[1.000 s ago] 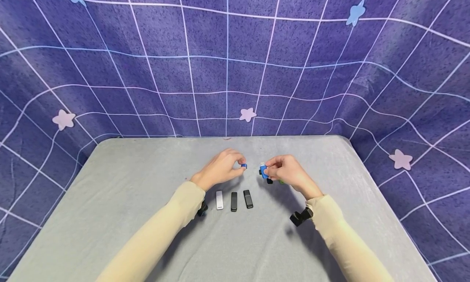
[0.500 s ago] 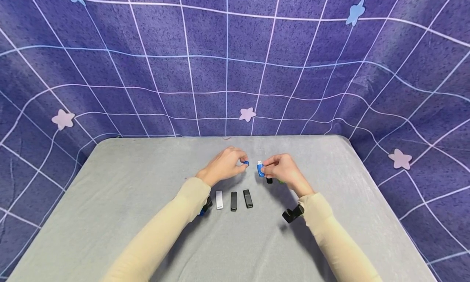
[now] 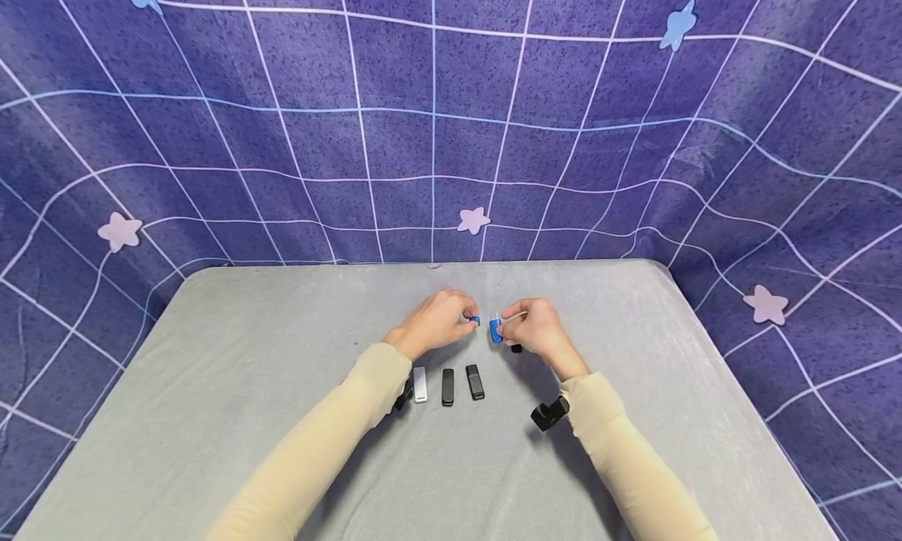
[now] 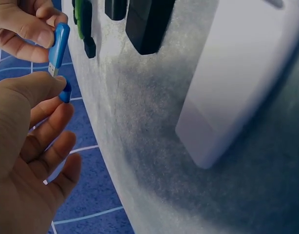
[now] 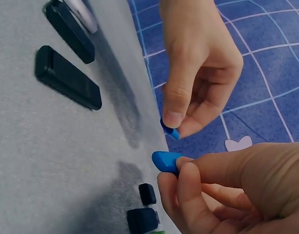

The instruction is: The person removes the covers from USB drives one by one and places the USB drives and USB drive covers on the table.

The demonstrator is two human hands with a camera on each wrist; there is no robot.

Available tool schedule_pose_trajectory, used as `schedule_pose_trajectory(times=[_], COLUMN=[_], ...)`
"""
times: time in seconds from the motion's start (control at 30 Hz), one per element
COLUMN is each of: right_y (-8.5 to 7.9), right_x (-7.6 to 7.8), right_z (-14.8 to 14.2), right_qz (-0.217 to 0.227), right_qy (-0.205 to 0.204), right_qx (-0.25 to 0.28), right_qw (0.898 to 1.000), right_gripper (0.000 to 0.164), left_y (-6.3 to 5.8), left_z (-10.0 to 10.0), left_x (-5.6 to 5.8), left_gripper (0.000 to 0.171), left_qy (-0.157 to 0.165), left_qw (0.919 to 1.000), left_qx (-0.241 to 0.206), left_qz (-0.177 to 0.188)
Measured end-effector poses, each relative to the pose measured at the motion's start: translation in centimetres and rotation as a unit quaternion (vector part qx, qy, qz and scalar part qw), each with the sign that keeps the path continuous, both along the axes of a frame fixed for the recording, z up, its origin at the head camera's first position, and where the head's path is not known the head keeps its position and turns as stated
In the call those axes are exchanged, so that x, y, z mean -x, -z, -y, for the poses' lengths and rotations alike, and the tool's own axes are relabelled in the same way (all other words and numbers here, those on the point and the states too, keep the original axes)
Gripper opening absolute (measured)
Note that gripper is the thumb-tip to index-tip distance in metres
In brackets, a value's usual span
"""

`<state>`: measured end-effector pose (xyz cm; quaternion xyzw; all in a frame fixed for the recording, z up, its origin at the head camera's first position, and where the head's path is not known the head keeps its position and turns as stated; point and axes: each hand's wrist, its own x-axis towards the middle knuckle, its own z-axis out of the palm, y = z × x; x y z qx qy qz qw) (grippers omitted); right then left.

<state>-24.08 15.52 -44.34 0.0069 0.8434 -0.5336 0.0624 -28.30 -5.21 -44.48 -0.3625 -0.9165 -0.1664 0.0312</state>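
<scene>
My left hand [image 3: 440, 319] pinches a small blue cap [image 4: 66, 91] between thumb and forefinger, its other fingers loosely bent. My right hand [image 3: 539, 330] pinches the body of a blue USB stick [image 3: 496, 331]. The stick's bare metal plug [image 4: 53, 69] points toward the cap. In the head view a narrow gap parts cap and stick; in the left wrist view the plug's tip comes close to the left thumb, and whether they touch I cannot tell. Both hands are raised above the grey cloth [image 3: 282, 322].
Nearer me lie a white USB stick [image 3: 420, 385], a black one [image 3: 448, 387] and another black one [image 3: 475, 382], side by side. Under my right hand is a small black piece [image 5: 147, 194], beside a black-and-green item [image 5: 142, 220]. A purple curtain [image 3: 395, 149] hangs behind.
My right hand has moved left with the blue USB stick, and my left hand slightly right with the cap. The gap between the two has narrowed. The sticks on the cloth stay put.
</scene>
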Motion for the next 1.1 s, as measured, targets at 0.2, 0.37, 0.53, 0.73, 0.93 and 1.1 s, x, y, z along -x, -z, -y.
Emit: schedule_pose_trajectory(times=[0.2,0.37,0.53,0.73,0.93,1.1], right_y=[0.7,1.1,1.3,1.5,1.5,1.4], right_x=[0.1,0.1,0.0,-0.2,-0.3,-0.5], right_z=[0.2,0.3,0.5,0.9,1.2,1.4], right_qz=[-0.003,-0.009,-0.009,-0.01,-0.014,-0.014], right_qy=[0.002,0.003,-0.004,-0.006,-0.004,0.0], right_qx=[-0.042,-0.077,-0.092,-0.099,-0.089,-0.105], right_qw=[0.999,0.997,0.996,0.995,0.996,0.994], right_gripper=[0.021,0.013,0.009,0.01,0.009,0.01], left_y=[0.4,0.6,1.0,1.6,1.8,1.8], left_z=[-0.3,-0.6,-0.8,-1.0,-1.1,-1.1], left_x=[0.1,-0.1,-0.4,-0.2,-0.2,-0.2], left_gripper=[0.01,0.009,0.006,0.005,0.005,0.004], left_qy=[-0.001,-0.004,0.0,-0.004,-0.005,-0.006], left_qw=[1.0,1.0,1.0,1.0,0.9999,0.9999], left_qx=[0.008,0.007,0.0,0.001,-0.001,0.003], left_qz=[0.001,0.006,0.004,-0.009,-0.009,-0.008])
